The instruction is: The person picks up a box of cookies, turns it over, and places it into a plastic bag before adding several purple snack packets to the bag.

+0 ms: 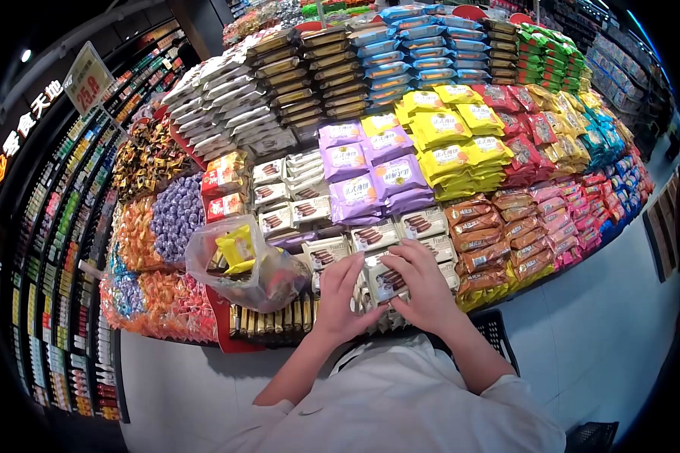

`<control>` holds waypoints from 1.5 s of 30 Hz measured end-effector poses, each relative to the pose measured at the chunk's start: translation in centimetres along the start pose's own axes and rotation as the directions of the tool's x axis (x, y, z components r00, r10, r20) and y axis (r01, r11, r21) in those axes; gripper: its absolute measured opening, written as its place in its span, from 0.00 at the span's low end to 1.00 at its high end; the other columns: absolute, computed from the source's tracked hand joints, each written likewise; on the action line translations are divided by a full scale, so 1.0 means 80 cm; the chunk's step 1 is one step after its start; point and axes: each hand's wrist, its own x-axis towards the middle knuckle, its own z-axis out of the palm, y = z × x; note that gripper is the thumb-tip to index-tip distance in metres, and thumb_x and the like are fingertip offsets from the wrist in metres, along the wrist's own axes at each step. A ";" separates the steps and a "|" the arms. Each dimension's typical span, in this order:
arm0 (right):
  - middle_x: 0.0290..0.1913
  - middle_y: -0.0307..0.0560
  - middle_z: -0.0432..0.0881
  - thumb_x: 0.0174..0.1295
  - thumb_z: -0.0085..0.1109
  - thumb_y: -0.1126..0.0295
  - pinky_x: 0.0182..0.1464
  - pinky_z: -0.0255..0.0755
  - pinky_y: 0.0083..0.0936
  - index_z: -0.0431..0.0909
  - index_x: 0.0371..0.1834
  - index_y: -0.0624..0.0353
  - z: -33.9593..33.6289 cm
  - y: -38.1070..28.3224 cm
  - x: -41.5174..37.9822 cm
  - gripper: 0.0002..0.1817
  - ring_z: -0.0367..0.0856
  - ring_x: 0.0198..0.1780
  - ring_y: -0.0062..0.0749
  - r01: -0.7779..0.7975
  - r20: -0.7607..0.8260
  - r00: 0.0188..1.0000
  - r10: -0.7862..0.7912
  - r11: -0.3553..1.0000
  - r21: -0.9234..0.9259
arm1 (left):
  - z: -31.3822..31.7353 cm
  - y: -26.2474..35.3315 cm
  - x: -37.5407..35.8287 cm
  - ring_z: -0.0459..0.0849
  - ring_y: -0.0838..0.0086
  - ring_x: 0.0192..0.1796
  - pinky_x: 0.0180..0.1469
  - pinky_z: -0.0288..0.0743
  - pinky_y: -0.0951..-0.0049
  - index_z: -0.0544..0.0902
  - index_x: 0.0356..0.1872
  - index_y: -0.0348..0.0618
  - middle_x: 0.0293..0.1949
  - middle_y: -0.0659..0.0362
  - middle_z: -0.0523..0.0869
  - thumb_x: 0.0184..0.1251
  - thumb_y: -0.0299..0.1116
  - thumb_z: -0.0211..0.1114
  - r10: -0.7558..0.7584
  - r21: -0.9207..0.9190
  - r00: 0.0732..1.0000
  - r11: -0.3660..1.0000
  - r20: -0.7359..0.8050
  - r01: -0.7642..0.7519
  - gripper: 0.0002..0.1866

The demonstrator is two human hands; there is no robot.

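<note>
My right hand (425,291) is closed on a white snack packet (385,283) printed with brown chocolate-coloured sticks, its fingers over the top and right side and its thumb at the lower edge. Just left of that packet is my left hand (340,302), with thumb and fingers spread apart and nothing gripped. Below and around both hands lie more white packets (374,235) of the same print, in stacked rows. A clear plastic bag (268,283) with a yellow packet (236,249) and other snacks inside rests left of my left hand.
Purple packets (353,158) and yellow packets (447,155) are piled behind the white rows. Brown packets (476,234) stand to the right. Loose wrapped sweets (180,215) fill the left end. A price sign (88,79) and tall shelves (60,264) stand farther left. A black basket (495,332) is near my right forearm.
</note>
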 end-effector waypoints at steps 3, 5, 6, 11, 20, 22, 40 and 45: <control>0.69 0.50 0.73 0.44 0.78 0.76 0.75 0.68 0.49 0.73 0.71 0.52 -0.001 -0.001 -0.002 0.44 0.67 0.77 0.57 -0.012 0.020 1.000 0.012 1.000 0.008 | 0.000 0.003 0.005 0.71 0.50 0.74 0.76 0.65 0.53 0.62 0.80 0.42 0.72 0.49 0.73 0.45 0.30 0.86 -0.009 0.031 1.000 0.999 0.016 0.009 0.58; 0.69 0.50 0.73 0.44 0.78 0.75 0.76 0.68 0.49 0.73 0.72 0.52 -0.009 -0.001 0.000 0.45 0.67 0.77 0.57 -0.009 0.029 1.000 0.008 1.000 0.006 | 0.001 0.001 0.005 0.71 0.51 0.74 0.76 0.64 0.52 0.65 0.76 0.43 0.71 0.49 0.74 0.44 0.30 0.86 -0.035 -0.038 0.999 0.999 0.019 0.036 0.55; 0.70 0.50 0.72 0.45 0.79 0.74 0.76 0.68 0.49 0.73 0.72 0.52 -0.011 -0.002 0.001 0.45 0.67 0.77 0.57 -0.008 0.037 0.999 0.007 1.000 0.013 | -0.001 0.006 0.006 0.73 0.54 0.73 0.77 0.65 0.53 0.66 0.73 0.43 0.69 0.49 0.76 0.45 0.28 0.85 -0.077 -0.061 0.997 0.995 0.017 0.078 0.50; 0.71 0.50 0.72 0.46 0.82 0.72 0.77 0.67 0.49 0.72 0.75 0.51 -0.028 0.005 -0.002 0.47 0.66 0.78 0.57 -0.023 0.023 0.999 0.023 1.000 0.014 | 0.012 -0.007 -0.005 0.75 0.56 0.71 0.75 0.70 0.58 0.72 0.71 0.43 0.66 0.52 0.79 0.48 0.30 0.84 -0.216 -0.277 0.976 0.937 0.020 0.213 0.45; 0.75 0.52 0.69 0.53 0.82 0.67 0.76 0.69 0.42 0.71 0.77 0.51 -0.043 0.027 -0.051 0.45 0.68 0.77 0.53 -0.257 -0.092 0.957 0.274 0.953 0.163 | 0.023 -0.003 0.017 0.78 0.64 0.69 0.71 0.73 0.62 0.70 0.69 0.42 0.65 0.53 0.76 0.52 0.22 0.80 -0.254 -0.431 0.955 0.852 0.154 0.297 0.41; 0.78 0.52 0.67 0.54 0.82 0.66 0.76 0.68 0.43 0.70 0.77 0.51 -0.045 0.029 -0.062 0.45 0.68 0.78 0.53 -0.288 -0.130 0.943 0.306 0.947 0.143 | 0.029 -0.005 0.020 0.78 0.65 0.66 0.71 0.73 0.63 0.70 0.69 0.42 0.65 0.54 0.76 0.53 0.21 0.80 -0.231 -0.454 0.960 0.846 0.161 0.280 0.41; 0.74 0.51 0.75 0.55 0.82 0.63 0.74 0.69 0.45 0.80 0.42 0.58 -0.043 0.003 -0.056 0.20 0.72 0.75 0.55 -0.210 -0.033 0.977 0.211 0.976 0.052 | 0.020 -0.046 -0.014 0.79 0.68 0.65 0.71 0.70 0.61 0.68 0.68 0.44 0.64 0.56 0.79 0.57 0.17 0.76 -0.286 -0.718 0.907 0.555 0.308 0.419 0.37; 0.70 0.53 0.75 0.54 0.83 0.65 0.68 0.74 0.42 0.80 0.43 0.59 -0.026 -0.013 -0.053 0.21 0.77 0.68 0.53 -0.231 -0.011 0.972 0.235 0.964 0.133 | -0.005 -0.051 -0.008 0.77 0.69 0.69 0.75 0.63 0.63 0.68 0.69 0.44 0.62 0.60 0.82 0.60 0.23 0.80 -0.221 -0.852 0.893 0.280 0.391 0.442 0.38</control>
